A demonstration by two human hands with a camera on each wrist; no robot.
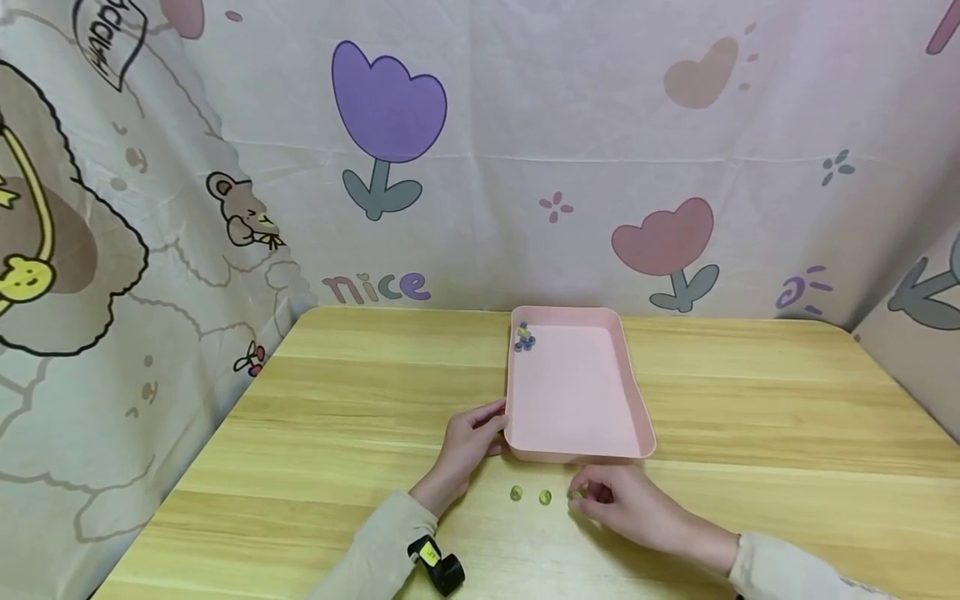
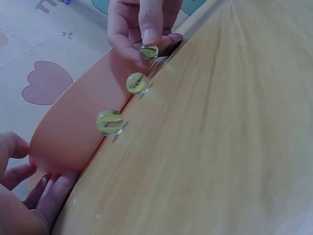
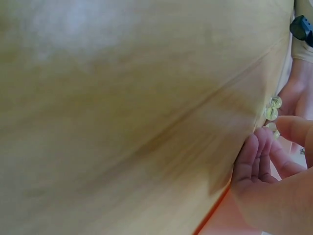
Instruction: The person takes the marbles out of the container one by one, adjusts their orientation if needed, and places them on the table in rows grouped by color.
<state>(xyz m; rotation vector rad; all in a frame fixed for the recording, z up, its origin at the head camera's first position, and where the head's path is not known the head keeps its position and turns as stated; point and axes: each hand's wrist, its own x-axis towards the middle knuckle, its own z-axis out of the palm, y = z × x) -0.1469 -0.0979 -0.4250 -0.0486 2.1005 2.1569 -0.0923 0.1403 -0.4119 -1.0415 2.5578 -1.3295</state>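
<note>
Between thumb and index finger, my right hand (image 1: pixel 626 504) pinches a clear glass marble (image 2: pixel 149 52) with a yellow-green swirl, low at the tabletop. Two similar marbles lie to its left in a row, a middle marble (image 1: pixel 545 497) and a left marble (image 1: pixel 517 493), just in front of a shallow pink tray (image 1: pixel 573 457). At the tray's front left corner, my left hand (image 1: pixel 468 442) holds the side wall, with its fingertips (image 2: pixel 29 171) at the rim and the lower fingers against the wall's outside. A small cluster of blue and yellowish marbles (image 1: pixel 525 342) sits in the tray's far left corner.
The tray stands on a light wood table (image 1: pixel 375 400), its far end close to a patterned cloth backdrop (image 1: pixel 510 125). More patterned cloth hangs along the left and right sides. A black wrist camera (image 1: pixel 442 571) is strapped over the left sleeve.
</note>
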